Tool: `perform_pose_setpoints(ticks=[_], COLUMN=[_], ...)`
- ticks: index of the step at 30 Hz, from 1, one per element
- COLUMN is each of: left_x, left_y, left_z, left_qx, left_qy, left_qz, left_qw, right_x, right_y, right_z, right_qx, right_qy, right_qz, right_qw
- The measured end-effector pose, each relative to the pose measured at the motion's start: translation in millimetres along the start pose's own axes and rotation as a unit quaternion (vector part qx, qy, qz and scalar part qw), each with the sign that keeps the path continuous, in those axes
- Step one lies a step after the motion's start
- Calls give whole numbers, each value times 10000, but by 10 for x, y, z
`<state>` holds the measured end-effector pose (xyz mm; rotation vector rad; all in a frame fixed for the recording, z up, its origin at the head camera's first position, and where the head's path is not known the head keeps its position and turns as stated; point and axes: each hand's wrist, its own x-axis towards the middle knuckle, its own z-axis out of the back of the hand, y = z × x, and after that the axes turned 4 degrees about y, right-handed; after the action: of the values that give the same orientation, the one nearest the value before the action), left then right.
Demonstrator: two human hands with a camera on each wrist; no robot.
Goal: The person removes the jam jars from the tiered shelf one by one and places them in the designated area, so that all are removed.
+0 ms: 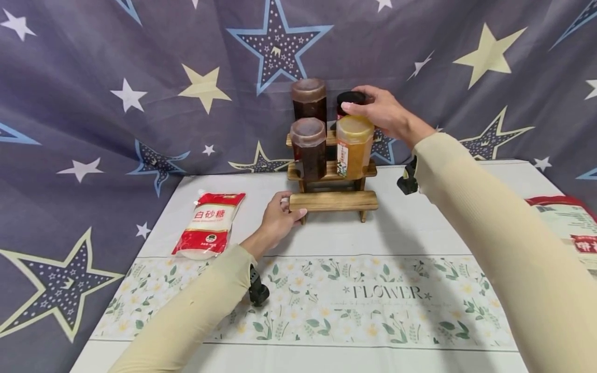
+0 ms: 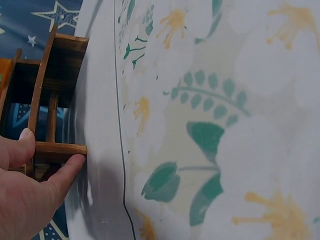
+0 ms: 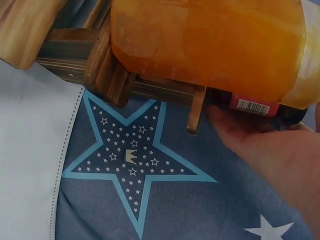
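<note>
A three-step wooden rack (image 1: 333,201) stands at the back of the table. My left hand (image 1: 278,221) grips the left end of its lowest step; in the left wrist view the thumb and a finger of that hand (image 2: 30,200) pinch the step's end. On the top step, my right hand (image 1: 389,114) holds a black-lidded jar (image 1: 351,97) around the lid. A yellow-lidded jar of orange contents (image 1: 358,153) on the middle step partly hides it. The right wrist view shows the dark jar's red label (image 3: 255,106) beside the fingers. Two dark brown jars, one front (image 1: 310,153) and one behind (image 1: 309,98), occupy the left side.
A red and white bag of sugar (image 1: 207,225) lies on the table left of the rack. Another red and white bag (image 1: 566,223) is at the right edge. A star-patterned cloth (image 1: 158,67) hangs close behind the rack. Floral print (image 1: 298,311) crosses the tablecloth.
</note>
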<state>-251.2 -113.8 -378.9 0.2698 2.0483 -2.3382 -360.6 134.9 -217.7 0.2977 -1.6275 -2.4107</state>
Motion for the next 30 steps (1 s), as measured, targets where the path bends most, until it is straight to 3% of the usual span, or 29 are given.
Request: perform_pose_setpoints(ticks=[6, 18, 30], left_x=[-7, 8, 5], left_y=[-2, 8, -11], left_z=[-1, -14, -12], left_qx=[44, 122, 113], left_qy=[-62, -70, -96], left_qz=[11, -24, -17], left_qw=[10000, 9999, 9999], right_x=[13, -12, -192], right_y=[1, -1, 1], right_z=[13, 93, 400], right_qx=[302, 741, 1377], right_qy=[69, -437, -445], right_qz=[43, -322, -236], right_qw=[9995, 9958, 9892])
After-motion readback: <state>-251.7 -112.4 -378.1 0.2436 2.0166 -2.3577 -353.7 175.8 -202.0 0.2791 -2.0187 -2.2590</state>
